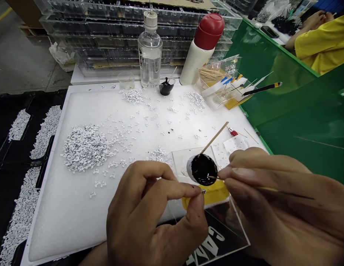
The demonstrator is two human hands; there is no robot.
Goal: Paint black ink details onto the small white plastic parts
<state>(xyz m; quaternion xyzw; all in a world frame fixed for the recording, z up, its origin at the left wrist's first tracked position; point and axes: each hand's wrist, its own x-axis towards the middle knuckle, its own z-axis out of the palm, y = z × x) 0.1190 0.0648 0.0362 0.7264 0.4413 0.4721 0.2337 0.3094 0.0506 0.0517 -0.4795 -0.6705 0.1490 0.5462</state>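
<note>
My left hand (160,210) pinches a tiny white and dark piece (203,191) between thumb and forefinger. In my right hand (271,192) is a thin wooden stick (282,192), held like a pen; its front tip reaches into the black paint of a small white cap (203,170). A second wooden stick (215,137) leans in that cap. The cap stands tilted toward me, above a yellow patch (216,193) on a clear plastic sheet (230,229). Just behind my left hand lies a small heap of white pieces (158,154).
A big pile of small white pieces (84,147) lies left. Behind stand a clear bottle (150,55), a cup of black paint (166,87), a red-capped flask (202,48) and a tool box (216,88). Stacked trays (105,48) rise behind; a green partition (293,103) borders the right, a yellow-sleeved person beyond.
</note>
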